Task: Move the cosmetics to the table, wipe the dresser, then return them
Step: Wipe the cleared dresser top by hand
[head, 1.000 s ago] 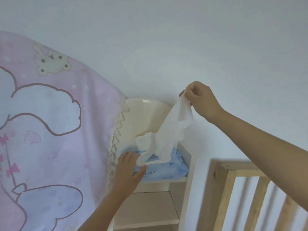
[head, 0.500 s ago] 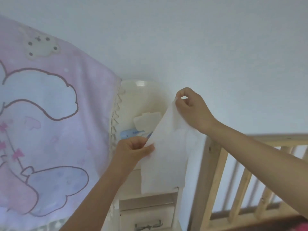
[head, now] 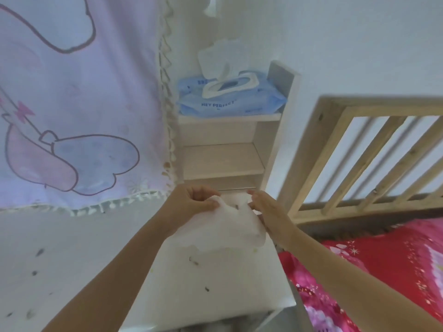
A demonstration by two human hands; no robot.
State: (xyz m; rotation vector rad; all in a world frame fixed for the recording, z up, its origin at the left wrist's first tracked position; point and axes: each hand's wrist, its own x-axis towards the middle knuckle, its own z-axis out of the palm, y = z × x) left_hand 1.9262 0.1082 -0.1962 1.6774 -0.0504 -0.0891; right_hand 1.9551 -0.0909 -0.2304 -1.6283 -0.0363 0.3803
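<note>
A white wet wipe point(head: 223, 226) hangs spread between my two hands above the white dresser top point(head: 215, 283). My left hand point(head: 191, 204) pinches its upper left edge and my right hand point(head: 266, 212) holds its right edge. The dresser top shows a few small dark specks. A blue wipe pack point(head: 230, 99) with its white lid flipped up lies on the top shelf of the dresser's shelf unit point(head: 223, 161). No cosmetics show on the dresser top.
A pink cartoon cloth point(head: 72, 104) with a fringe hangs to the left. A wooden slatted bed rail point(head: 374, 152) and a red patterned bedspread point(head: 383, 271) lie to the right. The white wall is behind.
The wipe came free of the pack and both hands brought it down from the shelf to just above the dresser top. My view tilted downward.
</note>
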